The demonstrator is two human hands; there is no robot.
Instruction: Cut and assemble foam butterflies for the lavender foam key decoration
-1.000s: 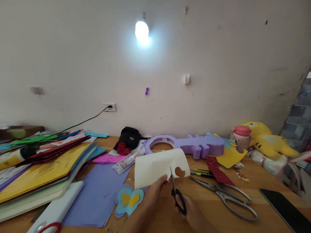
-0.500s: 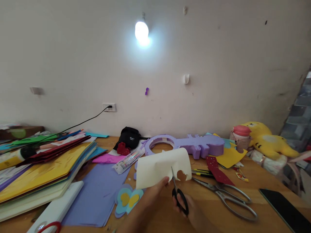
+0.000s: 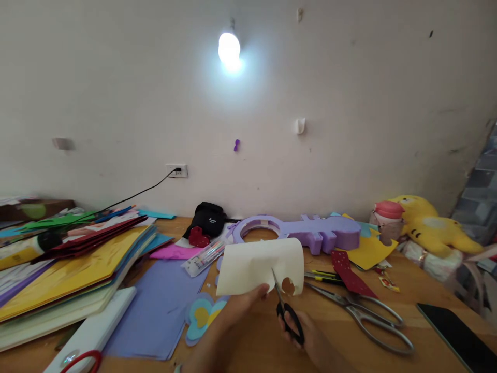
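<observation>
A curled sheet of cream paper (image 3: 252, 261) is pinched at its lower edge by my left hand (image 3: 252, 300), thumb on top. Near its right end the sheet has a rounded cut-out. My right hand (image 3: 301, 329) has its fingers through the black handles of a pair of scissors (image 3: 286, 311). Their blades lie at the paper's lower edge, just right of my left thumb. Partly behind my left forearm lies a layered paper butterfly (image 3: 200, 317) in purple, blue and yellow. Larger metal scissors (image 3: 365, 316) rest to the right of my right hand.
Beyond the sheet lies a purple key-shaped craft piece (image 3: 322, 233). Purple paper (image 3: 147, 311) and a stack of coloured sheets (image 3: 77, 264) cover the left side. A pen pack (image 3: 204, 259), red dotted strip (image 3: 349, 272), phone (image 3: 454, 331) and yellow plush toy (image 3: 435, 225) are also around.
The scissors and my right hand have shifted slightly down and right. The sheet's right end has tilted a little, and my left forearm covers more of the butterfly. The camera view has shifted slightly.
</observation>
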